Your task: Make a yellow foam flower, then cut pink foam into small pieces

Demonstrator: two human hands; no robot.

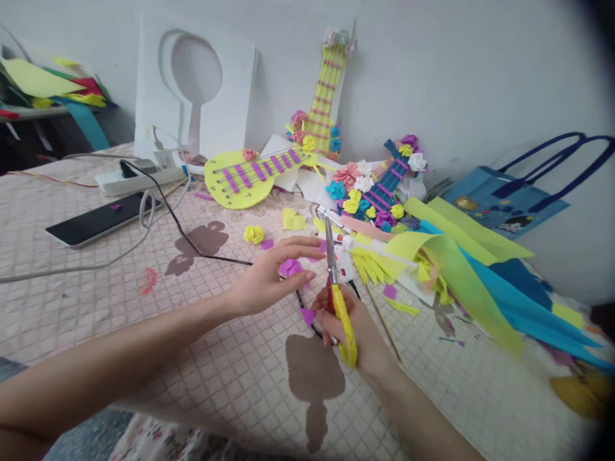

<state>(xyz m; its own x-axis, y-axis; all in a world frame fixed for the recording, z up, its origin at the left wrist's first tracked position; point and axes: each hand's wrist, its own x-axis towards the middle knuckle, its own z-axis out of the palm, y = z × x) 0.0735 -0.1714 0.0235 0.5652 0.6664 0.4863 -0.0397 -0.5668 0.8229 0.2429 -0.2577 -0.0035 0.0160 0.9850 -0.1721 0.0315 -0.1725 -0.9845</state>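
Note:
My right hand (353, 326) is wrapped round a pair of scissors (342, 314) with yellow and red handles, its blades pointing away from me. A small purple paper piece (307, 315) shows beside the fingers of that hand. My left hand (271, 275) is stretched out to the left of the blades, thumb and fingers apart. Purple paper scraps (290, 267) lie under and around it, and another purple piece (323, 246) is at its fingertips; whether they touch it I cannot tell. A yellow paper flower (254, 234) sits beyond my left hand.
At the back stand a yellow paper instrument (245, 179), a tall one (327, 96) and a blue one (384, 189) with flowers. Crepe paper sheets (461, 275) and a blue bag (509, 198) are on the right. A phone (103, 219), power strip (139, 179) and black cable (180, 224) lie left.

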